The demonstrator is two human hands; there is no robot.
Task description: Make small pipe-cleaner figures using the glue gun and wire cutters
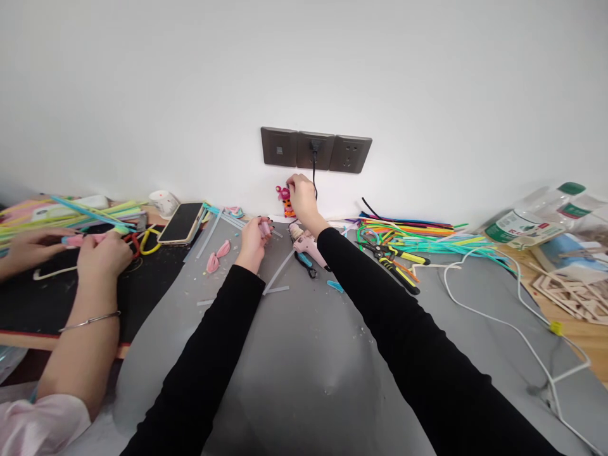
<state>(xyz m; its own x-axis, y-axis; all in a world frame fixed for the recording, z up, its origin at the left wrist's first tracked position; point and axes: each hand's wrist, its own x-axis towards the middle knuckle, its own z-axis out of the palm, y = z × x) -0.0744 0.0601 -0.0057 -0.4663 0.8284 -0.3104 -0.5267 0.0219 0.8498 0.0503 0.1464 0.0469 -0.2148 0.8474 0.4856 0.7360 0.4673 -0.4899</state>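
Nearest, black sleeves stretched forward over a grey mat (304,354). Left hand (251,244) curled, fingers pinched round a small pink piece (264,227) above the mat, near pink cut-outs (217,256). Between the arms, a pink glue gun (308,246) lying on the mat. Farther, right hand (303,201) raised by the wall, fingertips closed on a small pink-and-orange figure (285,198) just below the wall sockets (316,151). At left, a co-worker's hands (102,253) beside a phone (181,222).

Both black-sleeved arms stretched forward, left hand (253,244) curled closed, right hand (301,197) reaching farther, fingers pinched
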